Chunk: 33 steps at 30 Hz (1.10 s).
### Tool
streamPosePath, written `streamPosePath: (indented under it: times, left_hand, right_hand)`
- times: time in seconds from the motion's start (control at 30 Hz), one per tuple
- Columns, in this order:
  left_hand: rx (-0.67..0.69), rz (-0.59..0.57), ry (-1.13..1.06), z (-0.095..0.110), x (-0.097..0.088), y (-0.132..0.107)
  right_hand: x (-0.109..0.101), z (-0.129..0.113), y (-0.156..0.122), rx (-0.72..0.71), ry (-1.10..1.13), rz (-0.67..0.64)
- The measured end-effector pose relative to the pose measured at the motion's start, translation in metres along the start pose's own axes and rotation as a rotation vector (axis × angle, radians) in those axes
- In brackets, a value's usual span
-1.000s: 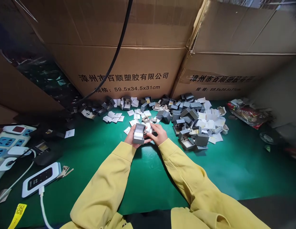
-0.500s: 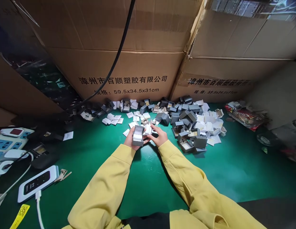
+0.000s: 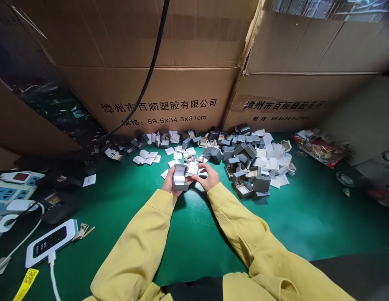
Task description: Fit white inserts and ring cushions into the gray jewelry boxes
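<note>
Head view, centre of frame: left hand [image 3: 168, 184] clamped round a small grey box [image 3: 179, 177], lid tipped up and back, pale lining showing inside. Held just above the green mat [image 3: 197, 234], touching nothing else. Right hand [image 3: 208, 177] close alongside, fingertips closed on a white pad [image 3: 192, 168] right beside the raised lid; hard to tell whether pad and box touch.

Against 1 s ago: hardly any change. Box shifted a touch left and lower in frame, much of that down to the head moving. Same clasp on the box throughout, lid open in all 3 pictures. Right fingers drawn in tighter on the pad, which now sits nearer the lid. Judged from that: same step in hand, pad not inside the box.

Behind the hands, right of centre: a pile [image 3: 249, 161] of grey boxes and white cards, unchanged. Across the top: 2 printed cartons [image 3: 156, 104], with a black cable [image 3: 144, 83] slanting over the left 1. At the left edge: a power strip [image 3: 9, 188].
</note>
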State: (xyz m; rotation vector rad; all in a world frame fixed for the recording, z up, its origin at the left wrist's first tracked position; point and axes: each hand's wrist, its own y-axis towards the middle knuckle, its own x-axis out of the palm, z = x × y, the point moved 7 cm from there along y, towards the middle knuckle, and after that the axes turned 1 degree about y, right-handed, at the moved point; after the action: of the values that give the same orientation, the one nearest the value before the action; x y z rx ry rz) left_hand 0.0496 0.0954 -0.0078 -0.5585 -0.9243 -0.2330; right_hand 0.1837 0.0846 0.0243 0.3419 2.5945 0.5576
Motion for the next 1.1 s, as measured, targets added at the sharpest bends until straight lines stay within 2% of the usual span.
streamPosePath:
  times: [0.1,0.3,0.5,0.73,0.97,1.1]
  left_hand:
    - [-0.005,-0.023,0.011,-0.001,0.0,0.0]
    - [-0.043,0.023,0.035,-0.003,-0.001,-0.001]
    - [0.021,-0.012,0.065,-0.002,0.0,0.001]
    - [0.041,0.03,0.102,0.0,-0.003,0.001]
    - [0.074,0.004,0.176,-0.004,-0.008,0.004]
    - [0.116,-0.048,0.24,-0.002,-0.005,0.003]
  right_hand:
    - [-0.002,-0.005,0.002,-0.084,-0.033,-0.015]
    - [-0.001,-0.008,0.004,-0.207,-0.085,-0.028]
    - [0.002,-0.005,0.003,-0.16,-0.125,-0.048]
    - [0.01,-0.003,0.0,-0.146,-0.095,-0.133]
    - [0.01,0.0,0.0,-0.151,-0.123,-0.104]
    - [-0.002,0.003,0.005,-0.063,-0.176,-0.056]
